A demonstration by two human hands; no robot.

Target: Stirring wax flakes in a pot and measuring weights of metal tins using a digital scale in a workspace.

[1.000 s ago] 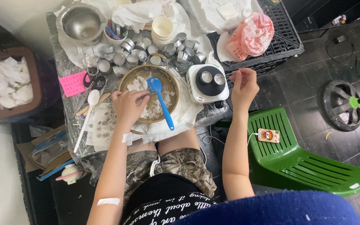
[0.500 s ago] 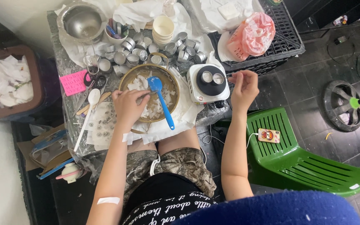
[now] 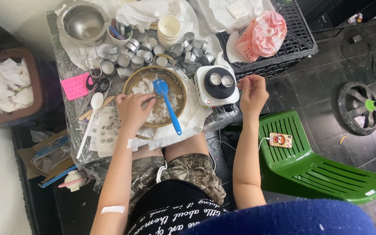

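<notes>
A brass bowl (image 3: pixel 132 79) holds white wax flakes (image 3: pixel 142 87) and a blue spatula (image 3: pixel 168 105) that leans over its near rim. My left hand (image 3: pixel 132 111) reaches into the bowl with its fingers curled among the flakes. My right hand (image 3: pixel 252 92) hovers loosely curled just right of a small white hot plate (image 3: pixel 201 89). Two small metal cups (image 3: pixel 221 80) stand on its black top. I cannot tell whether either hand pinches anything.
Several empty metal tealight cups (image 3: pixel 138 54) crowd the table's far side, with a steel bowl (image 3: pixel 83 21), stacked paper cups (image 3: pixel 169 29), a pink mould (image 3: pixel 75 85) and a white spoon (image 3: pixel 90 120). A green chair (image 3: pixel 314 161) with a phone (image 3: pixel 280 140) stands right. A bin of paper (image 3: pixel 5 87) sits left.
My left hand has shifted slightly within the bowl of flakes. My right hand stays raised beside the hot plate.
</notes>
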